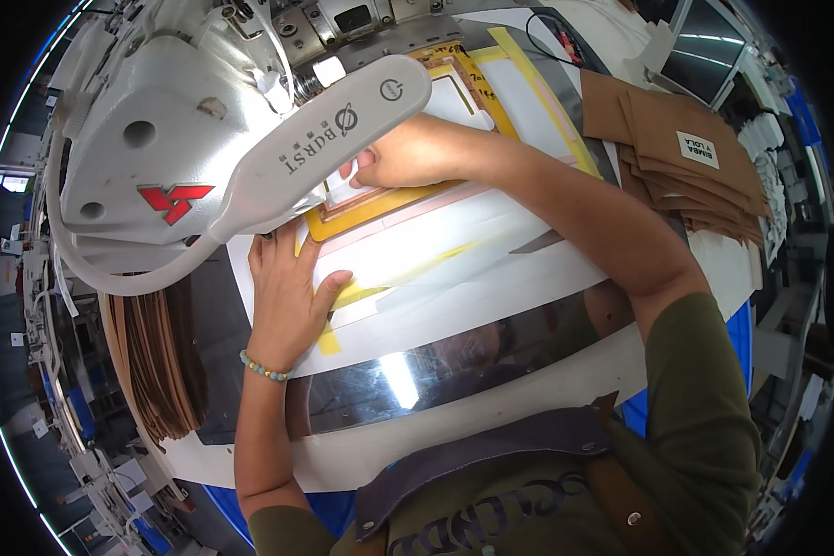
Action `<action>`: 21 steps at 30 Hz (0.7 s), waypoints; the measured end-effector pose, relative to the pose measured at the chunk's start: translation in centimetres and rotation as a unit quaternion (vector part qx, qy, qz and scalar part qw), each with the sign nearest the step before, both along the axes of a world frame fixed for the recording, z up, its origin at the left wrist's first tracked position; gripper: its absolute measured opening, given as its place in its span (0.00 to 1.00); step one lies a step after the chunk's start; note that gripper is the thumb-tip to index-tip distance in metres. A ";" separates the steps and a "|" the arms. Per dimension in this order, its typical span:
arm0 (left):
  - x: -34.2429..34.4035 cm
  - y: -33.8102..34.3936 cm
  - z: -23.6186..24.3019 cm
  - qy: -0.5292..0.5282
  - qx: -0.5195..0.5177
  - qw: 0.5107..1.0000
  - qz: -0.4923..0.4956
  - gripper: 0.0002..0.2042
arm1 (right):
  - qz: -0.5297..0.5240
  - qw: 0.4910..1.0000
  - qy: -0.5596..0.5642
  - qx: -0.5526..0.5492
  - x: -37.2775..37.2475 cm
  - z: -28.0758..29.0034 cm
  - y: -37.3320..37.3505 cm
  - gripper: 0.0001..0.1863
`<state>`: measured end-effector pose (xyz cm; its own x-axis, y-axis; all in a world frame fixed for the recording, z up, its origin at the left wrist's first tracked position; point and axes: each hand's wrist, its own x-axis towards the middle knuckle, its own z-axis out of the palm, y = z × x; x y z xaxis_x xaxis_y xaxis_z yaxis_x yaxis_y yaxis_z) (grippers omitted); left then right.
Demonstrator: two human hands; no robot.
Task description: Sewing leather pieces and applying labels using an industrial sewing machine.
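My left hand [287, 292] lies flat with fingers stretched and thumb spread, on a white sheet [500, 287] beside the near left corner of a yellow-edged frame [380, 218]. A beaded bracelet circles that wrist. Over the frame, my right hand [417, 156] reaches in from the right with its fingers curled together. A white lamp head [320, 130] covers part of its fingers, so whatever they pinch is hidden. The frame lies under the head of a white sewing machine [111, 176], whose needle area the lamp also hides. Yellow tape strips [329, 341] cross the white sheet.
Flat brown pouch-like pieces [653, 125] are piled at the right, and a stack of brown pieces [162, 361] stands at the left. A tilted screen [702, 51] is at the back right. A shiny dark plate [454, 385] runs along the near side.
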<state>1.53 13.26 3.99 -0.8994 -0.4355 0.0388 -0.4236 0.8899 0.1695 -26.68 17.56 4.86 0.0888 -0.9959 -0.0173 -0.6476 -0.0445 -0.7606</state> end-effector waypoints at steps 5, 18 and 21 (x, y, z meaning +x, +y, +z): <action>0.0 0.1 -0.5 0.049 0.006 0.999 0.005 0.36 | -0.016 0.999 -0.046 0.015 -5.4 2.3 0.1 0.10; 0.1 0.2 -0.2 0.010 -0.026 1.000 0.011 0.37 | 0.031 0.979 0.183 0.082 -9.1 5.5 5.2 0.05; 0.1 0.4 0.0 0.011 -0.037 0.999 0.012 0.37 | 0.046 0.974 0.181 0.127 -9.0 5.4 5.0 0.06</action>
